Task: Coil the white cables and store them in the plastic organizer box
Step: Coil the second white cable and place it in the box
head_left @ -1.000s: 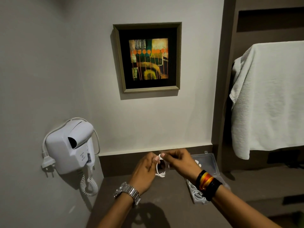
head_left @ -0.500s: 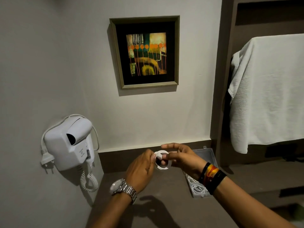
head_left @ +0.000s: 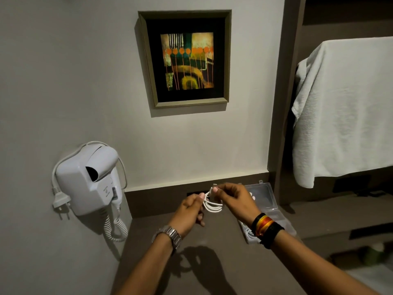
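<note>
two hands hold a small coiled white cable (head_left: 213, 205) in the air above a dark tabletop (head_left: 212, 262). the left hand (head_left: 189, 211) and right hand (head_left: 236, 199) each pinch it in a closed grip. a clear plastic organizer box (head_left: 268, 201) lies open just right of them.

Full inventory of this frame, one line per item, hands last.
framed picture: 1, olive-gold frame, orange and green abstract; on the wall, top centre
hair dryer: 1, white, wall-mounted at left, coiled cord below, loose plug hanging at its left
towel: 1, white, draped at right
counter: 1, dark brown, below the hands
organizer box: 1, clear plastic, lid open, on the counter at right; white cables inside
white cable: 1, looped into a coil, held above the counter
left hand: silver wristwatch, grip on the coil's left side
right hand: black, red and yellow wristbands, pinching the coil's top
</note>
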`<action>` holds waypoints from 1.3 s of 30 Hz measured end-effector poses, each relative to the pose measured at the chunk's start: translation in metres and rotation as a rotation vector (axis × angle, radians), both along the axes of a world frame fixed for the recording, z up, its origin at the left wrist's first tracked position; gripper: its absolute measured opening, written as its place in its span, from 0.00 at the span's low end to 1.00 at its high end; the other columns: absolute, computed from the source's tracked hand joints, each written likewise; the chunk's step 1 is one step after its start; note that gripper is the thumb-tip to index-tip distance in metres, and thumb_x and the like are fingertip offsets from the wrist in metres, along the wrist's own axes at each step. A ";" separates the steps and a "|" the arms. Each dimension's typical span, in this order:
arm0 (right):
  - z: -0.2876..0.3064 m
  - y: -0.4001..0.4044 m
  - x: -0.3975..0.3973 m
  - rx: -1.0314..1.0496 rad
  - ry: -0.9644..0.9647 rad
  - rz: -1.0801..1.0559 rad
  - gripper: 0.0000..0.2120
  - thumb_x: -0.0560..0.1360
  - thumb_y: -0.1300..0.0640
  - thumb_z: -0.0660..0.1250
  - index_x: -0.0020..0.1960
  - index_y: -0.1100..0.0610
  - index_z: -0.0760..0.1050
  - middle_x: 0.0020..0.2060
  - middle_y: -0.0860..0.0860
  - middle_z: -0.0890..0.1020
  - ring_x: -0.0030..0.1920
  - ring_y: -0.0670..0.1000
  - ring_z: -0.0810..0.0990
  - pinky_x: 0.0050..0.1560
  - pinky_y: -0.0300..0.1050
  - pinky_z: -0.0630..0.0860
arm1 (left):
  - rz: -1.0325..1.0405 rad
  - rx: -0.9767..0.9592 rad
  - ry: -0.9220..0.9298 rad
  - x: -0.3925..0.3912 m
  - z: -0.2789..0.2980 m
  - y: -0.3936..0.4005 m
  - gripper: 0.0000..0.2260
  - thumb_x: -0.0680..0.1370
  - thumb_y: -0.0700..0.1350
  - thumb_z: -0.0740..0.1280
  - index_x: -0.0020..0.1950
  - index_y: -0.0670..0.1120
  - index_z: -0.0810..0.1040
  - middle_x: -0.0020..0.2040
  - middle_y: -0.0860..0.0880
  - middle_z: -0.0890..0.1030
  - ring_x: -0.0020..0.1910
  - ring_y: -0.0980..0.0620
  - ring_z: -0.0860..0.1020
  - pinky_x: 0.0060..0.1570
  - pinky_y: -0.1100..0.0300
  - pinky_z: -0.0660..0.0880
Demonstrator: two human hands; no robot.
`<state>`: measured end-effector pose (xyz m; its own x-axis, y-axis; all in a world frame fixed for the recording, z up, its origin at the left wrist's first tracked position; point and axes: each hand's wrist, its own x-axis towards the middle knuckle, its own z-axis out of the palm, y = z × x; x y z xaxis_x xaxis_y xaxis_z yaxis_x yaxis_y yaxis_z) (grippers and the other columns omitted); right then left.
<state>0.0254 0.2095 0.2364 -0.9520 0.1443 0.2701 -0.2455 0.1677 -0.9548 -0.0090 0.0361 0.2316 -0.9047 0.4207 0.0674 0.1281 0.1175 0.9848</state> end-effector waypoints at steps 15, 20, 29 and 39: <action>-0.103 0.155 0.000 0.085 -0.439 -0.337 0.12 0.75 0.55 0.73 0.40 0.63 0.86 0.38 0.61 0.87 0.30 0.47 0.79 0.30 0.37 0.75 | 0.067 -0.502 -0.053 -0.035 -0.104 0.170 0.06 0.72 0.51 0.74 0.41 0.49 0.86 0.39 0.50 0.86 0.41 0.49 0.84 0.42 0.60 0.76; -0.144 0.238 -0.022 -0.078 -0.534 -0.385 0.13 0.75 0.61 0.75 0.39 0.71 0.81 0.26 0.61 0.76 0.26 0.52 0.74 0.27 0.39 0.76 | 0.143 -0.422 -0.217 -0.056 -0.151 0.265 0.04 0.70 0.45 0.78 0.43 0.48 0.88 0.44 0.50 0.88 0.46 0.49 0.85 0.52 0.58 0.80; -0.227 0.336 -0.070 -0.142 -0.735 -0.373 0.10 0.74 0.59 0.76 0.39 0.65 0.81 0.29 0.59 0.80 0.29 0.54 0.81 0.33 0.48 0.84 | 0.266 -0.520 -0.372 -0.115 -0.289 0.371 0.05 0.64 0.49 0.71 0.33 0.48 0.78 0.31 0.49 0.84 0.34 0.43 0.85 0.40 0.48 0.84; -0.260 0.348 -0.097 0.201 -0.839 -0.294 0.10 0.75 0.58 0.73 0.37 0.61 0.84 0.30 0.57 0.86 0.33 0.60 0.85 0.42 0.54 0.86 | 0.113 -0.802 -0.020 -0.097 -0.238 0.374 0.10 0.71 0.37 0.67 0.39 0.51 0.84 0.45 0.50 0.85 0.45 0.46 0.84 0.47 0.53 0.82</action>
